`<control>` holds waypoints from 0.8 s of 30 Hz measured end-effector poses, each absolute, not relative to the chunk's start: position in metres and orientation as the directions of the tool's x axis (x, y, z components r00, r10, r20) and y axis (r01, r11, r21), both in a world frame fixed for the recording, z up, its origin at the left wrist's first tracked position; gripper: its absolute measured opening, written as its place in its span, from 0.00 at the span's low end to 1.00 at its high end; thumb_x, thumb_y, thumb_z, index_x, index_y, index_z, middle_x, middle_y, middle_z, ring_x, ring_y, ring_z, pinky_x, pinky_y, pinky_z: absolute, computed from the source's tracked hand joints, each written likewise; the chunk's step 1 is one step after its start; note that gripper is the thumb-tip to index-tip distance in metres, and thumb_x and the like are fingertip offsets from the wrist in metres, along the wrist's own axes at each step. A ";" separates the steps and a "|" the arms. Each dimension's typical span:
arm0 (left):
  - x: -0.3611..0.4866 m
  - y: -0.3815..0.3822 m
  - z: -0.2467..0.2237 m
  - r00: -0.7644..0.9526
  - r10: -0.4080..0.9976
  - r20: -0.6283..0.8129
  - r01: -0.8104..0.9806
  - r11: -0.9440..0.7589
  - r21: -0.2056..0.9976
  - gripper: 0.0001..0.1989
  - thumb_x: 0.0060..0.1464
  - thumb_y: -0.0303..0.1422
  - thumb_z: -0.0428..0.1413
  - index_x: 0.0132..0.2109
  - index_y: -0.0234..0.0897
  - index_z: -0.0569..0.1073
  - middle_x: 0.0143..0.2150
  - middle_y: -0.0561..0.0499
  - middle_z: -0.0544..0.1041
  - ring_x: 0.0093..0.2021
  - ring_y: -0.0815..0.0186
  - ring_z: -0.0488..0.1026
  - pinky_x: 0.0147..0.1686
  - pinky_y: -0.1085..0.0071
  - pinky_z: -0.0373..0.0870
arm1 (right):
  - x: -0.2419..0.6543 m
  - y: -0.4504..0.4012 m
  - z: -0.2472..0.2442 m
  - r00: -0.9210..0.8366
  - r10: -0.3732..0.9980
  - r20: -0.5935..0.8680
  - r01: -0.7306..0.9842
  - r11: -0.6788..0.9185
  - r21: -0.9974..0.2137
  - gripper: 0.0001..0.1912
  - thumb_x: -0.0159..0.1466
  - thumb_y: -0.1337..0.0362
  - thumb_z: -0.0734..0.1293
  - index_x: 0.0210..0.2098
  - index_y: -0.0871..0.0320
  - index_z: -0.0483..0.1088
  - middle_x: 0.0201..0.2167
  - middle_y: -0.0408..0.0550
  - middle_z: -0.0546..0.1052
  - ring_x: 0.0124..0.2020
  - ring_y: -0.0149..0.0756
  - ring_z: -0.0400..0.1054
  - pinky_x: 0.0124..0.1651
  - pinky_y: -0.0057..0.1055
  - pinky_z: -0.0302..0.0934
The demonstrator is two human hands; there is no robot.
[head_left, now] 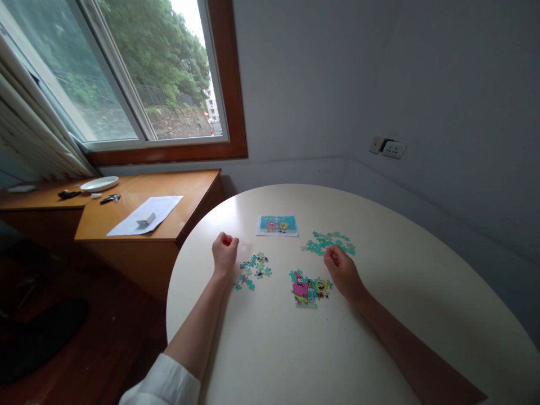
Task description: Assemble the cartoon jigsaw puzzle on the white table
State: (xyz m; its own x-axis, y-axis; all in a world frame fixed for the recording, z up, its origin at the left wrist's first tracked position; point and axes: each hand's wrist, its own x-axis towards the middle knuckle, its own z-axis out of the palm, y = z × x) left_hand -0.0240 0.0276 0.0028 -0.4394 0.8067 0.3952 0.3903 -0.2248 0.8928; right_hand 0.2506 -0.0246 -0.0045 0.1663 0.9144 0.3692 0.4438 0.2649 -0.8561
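My left hand [225, 253] is curled into a fist, resting on the table just left of a loose group of puzzle pieces [258, 264]; nothing shows in its fingers. Closed as well, my right hand [341, 269] lies at the near edge of a spread of teal puzzle pieces [327, 242], partly covering them, with nothing visible in it. Between the forearms, a partly joined puzzle section [307, 288] shows a pink starfish figure and a yellow sponge figure. Farther back lies a picture card [277, 225] with the same two figures on a teal background.
Everything of the puzzle lies on a round cream table [261, 349]. To the left stands a wooden desk [198, 191] with a sheet of paper [164, 208], a small grey block [145, 220], keys [110, 199] and a white plate [99, 184]. A wall with a socket [394, 149] rises behind.
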 end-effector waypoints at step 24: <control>-0.024 0.028 0.003 -0.447 0.810 0.378 0.373 -0.215 0.902 0.09 0.39 0.28 0.52 0.19 0.37 0.57 0.18 0.58 0.60 0.21 0.73 0.57 0.23 0.75 0.54 | 0.251 -0.023 -0.007 0.173 0.916 0.361 0.434 0.258 -0.864 0.10 0.55 0.59 0.58 0.22 0.54 0.54 0.15 0.35 0.54 0.16 0.26 0.50 0.19 0.26 0.46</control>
